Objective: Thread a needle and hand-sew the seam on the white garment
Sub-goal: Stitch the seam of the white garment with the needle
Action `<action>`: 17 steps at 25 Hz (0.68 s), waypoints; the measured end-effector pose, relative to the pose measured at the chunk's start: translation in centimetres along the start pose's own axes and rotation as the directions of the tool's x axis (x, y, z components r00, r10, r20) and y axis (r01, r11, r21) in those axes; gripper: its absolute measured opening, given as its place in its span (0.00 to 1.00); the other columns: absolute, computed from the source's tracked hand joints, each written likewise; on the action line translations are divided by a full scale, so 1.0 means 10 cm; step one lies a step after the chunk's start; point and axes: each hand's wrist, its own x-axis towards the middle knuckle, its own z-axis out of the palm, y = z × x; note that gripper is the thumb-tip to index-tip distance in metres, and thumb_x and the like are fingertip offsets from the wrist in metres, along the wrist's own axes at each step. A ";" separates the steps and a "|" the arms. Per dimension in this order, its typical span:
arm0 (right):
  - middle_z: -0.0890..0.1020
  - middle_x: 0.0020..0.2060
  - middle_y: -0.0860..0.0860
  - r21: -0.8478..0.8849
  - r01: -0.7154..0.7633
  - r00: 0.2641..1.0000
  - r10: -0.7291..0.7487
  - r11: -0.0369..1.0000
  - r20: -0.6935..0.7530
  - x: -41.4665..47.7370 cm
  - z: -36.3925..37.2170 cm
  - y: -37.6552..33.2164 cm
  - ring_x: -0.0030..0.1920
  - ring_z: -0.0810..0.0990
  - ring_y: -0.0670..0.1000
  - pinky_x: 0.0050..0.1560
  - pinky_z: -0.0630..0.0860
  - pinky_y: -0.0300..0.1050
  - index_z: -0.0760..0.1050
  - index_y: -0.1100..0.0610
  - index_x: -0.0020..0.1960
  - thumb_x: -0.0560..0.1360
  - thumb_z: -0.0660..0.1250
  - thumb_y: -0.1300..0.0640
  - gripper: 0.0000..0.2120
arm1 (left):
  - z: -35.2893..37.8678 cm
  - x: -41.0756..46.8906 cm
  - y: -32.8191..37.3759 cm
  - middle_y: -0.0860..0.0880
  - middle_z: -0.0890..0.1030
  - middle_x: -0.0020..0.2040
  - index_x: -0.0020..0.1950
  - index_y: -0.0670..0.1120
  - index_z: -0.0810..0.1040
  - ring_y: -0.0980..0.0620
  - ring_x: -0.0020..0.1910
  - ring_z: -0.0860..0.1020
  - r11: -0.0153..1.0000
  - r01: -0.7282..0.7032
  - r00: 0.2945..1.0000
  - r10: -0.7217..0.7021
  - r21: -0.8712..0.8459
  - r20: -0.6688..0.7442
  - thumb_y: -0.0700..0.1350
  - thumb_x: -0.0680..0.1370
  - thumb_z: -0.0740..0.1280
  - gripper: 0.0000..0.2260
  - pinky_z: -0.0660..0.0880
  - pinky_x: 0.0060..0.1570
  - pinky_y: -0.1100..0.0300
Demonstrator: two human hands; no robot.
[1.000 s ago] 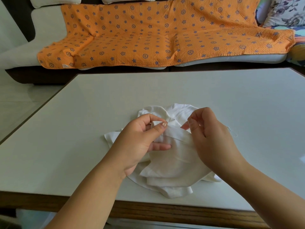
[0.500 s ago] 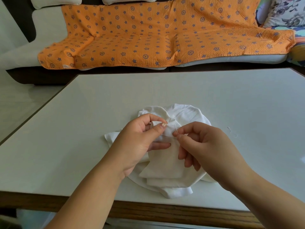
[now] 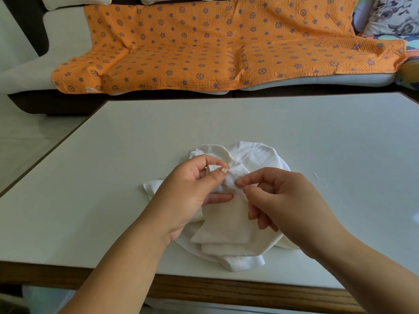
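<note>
The left hand (image 3: 192, 196) pinches a fold of the crumpled white cotton garment (image 3: 229, 227) on the pale table (image 3: 113, 177). The right hand (image 3: 288, 205) grips the thin metal needle (image 3: 239, 179) at the fold, so sewing seems under way, the seam not finished.

White table (image 3: 272, 123); behind it sofa (image 3: 63, 30) draped with orange star-print blanket (image 3: 226, 46); floral cushion (image 3: 394, 14) far right.

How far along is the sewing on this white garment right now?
Threading cannot be confirmed; no thread shows at the needle. In hand: the right hand pinches the needle at the fold of the white garment that the left hand pinches up. Left: the seam; no finished stitches are visible.
</note>
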 end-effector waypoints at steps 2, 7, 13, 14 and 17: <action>0.80 0.25 0.50 -0.010 0.003 1.000 -0.003 1.000 0.000 0.00 0.00 0.01 0.23 0.74 0.45 0.26 0.68 0.31 0.81 0.52 0.46 0.75 0.64 0.63 0.09 | 0.00 -0.01 0.00 0.43 0.71 0.43 0.50 0.43 0.80 0.45 0.44 0.74 1.000 0.000 1.000 0.000 0.003 0.003 0.39 0.79 0.66 0.04 0.81 0.44 0.58; 0.80 0.25 0.50 -0.018 -0.008 1.000 0.008 1.000 -0.009 0.02 0.00 0.02 0.22 0.74 0.45 0.25 0.68 0.32 0.81 0.52 0.46 0.75 0.64 0.63 0.09 | 0.00 -0.01 -0.02 0.40 0.71 0.43 0.48 0.45 0.82 0.45 0.44 0.74 0.999 -0.023 0.999 0.022 0.033 0.023 0.39 0.79 0.67 0.04 0.81 0.46 0.58; 0.82 0.27 0.51 0.016 -0.004 0.999 0.005 1.000 -0.045 0.04 0.04 0.06 0.22 0.75 0.44 0.25 0.71 0.35 0.79 0.55 0.46 0.78 0.65 0.60 0.05 | 0.04 -0.05 -0.01 0.27 0.78 0.49 0.50 0.43 0.83 0.44 0.49 0.83 0.989 -0.052 0.997 0.043 0.140 0.064 0.40 0.78 0.68 0.04 0.80 0.46 0.62; 0.82 0.28 0.52 0.031 -0.003 0.999 0.005 1.000 -0.053 0.04 0.04 0.06 0.23 0.76 0.44 0.26 0.72 0.35 0.78 0.56 0.46 0.78 0.64 0.60 0.05 | 0.05 -0.05 -0.01 0.27 0.77 0.49 0.50 0.43 0.83 0.43 0.51 0.83 0.988 -0.052 0.997 0.043 0.147 0.064 0.41 0.78 0.68 0.04 0.80 0.47 0.62; 0.84 0.30 0.54 0.089 0.011 0.998 -0.004 0.996 -0.070 0.04 0.07 0.07 0.26 0.80 0.48 0.27 0.74 0.36 0.77 0.58 0.46 0.79 0.64 0.60 0.05 | 0.06 -0.03 -0.02 0.29 0.79 0.49 0.50 0.44 0.82 0.42 0.50 0.84 0.987 -0.065 0.996 0.055 0.145 0.072 0.41 0.79 0.68 0.04 0.81 0.47 0.60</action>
